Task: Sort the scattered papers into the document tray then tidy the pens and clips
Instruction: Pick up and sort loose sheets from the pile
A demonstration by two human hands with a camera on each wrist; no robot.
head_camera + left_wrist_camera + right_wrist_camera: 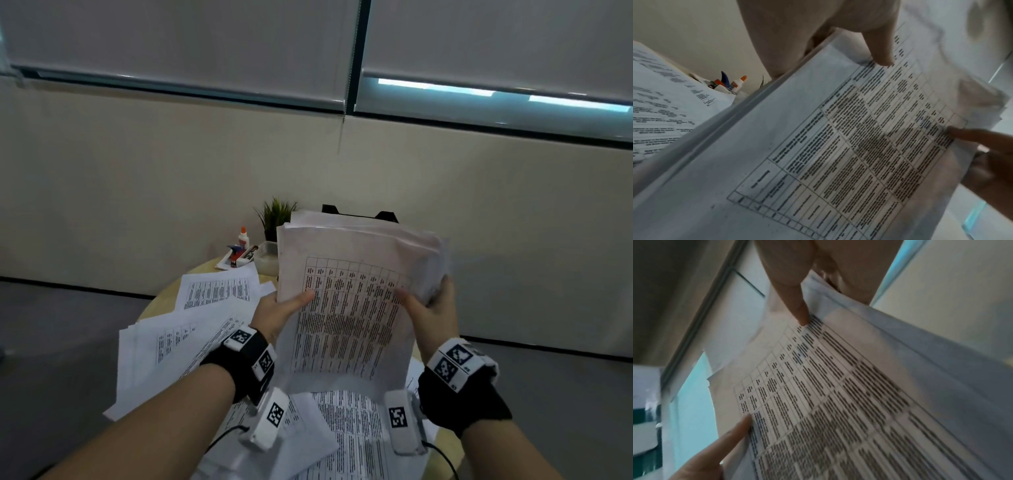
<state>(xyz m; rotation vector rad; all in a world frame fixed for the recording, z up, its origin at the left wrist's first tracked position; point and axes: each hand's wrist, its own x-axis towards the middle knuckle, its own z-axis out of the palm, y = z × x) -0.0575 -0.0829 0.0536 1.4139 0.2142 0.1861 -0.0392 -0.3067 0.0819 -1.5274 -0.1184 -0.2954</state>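
Observation:
I hold a thick stack of printed papers upright above a round wooden table. My left hand grips its left edge, thumb on the top sheet's printed grid. My right hand grips the right edge, thumb in front and fingers behind. The same stack of papers fills the left wrist view under my left thumb, and the stack shows in the right wrist view with my right thumb on it. More loose sheets lie scattered on the table. Black tray corners peek out behind the stack.
At the table's far side stand a glue bottle, a small white tray of supplies, a clear container and a small potted plant. A beige wall and window blinds lie beyond. Grey floor surrounds the table.

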